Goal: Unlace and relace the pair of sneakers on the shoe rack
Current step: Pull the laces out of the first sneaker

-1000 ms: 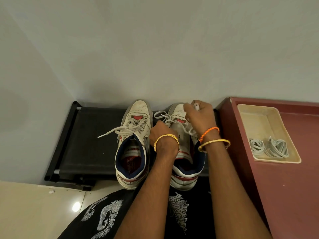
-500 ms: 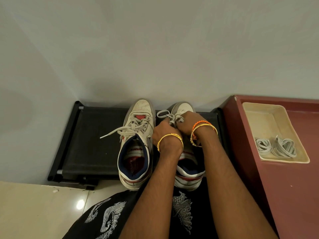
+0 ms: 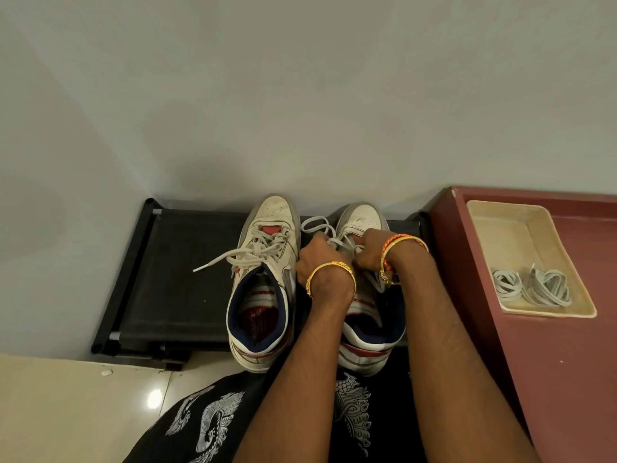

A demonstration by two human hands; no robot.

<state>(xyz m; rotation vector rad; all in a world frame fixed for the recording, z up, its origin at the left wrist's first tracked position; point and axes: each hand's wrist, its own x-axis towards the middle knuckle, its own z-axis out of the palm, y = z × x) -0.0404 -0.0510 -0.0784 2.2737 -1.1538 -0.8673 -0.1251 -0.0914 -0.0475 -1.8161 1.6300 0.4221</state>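
Scuffed white sneakers (image 3: 263, 282), grey lace (image 3: 315, 225) loosened

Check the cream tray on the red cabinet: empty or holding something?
Holding something. Two coiled bundles of grey laces lie in the near end of the tray.

Dim, warm, sharp; wide-angle edge distortion

Both hands (image 3: 347, 259) on right sneaker's lace (image 3: 337, 240)
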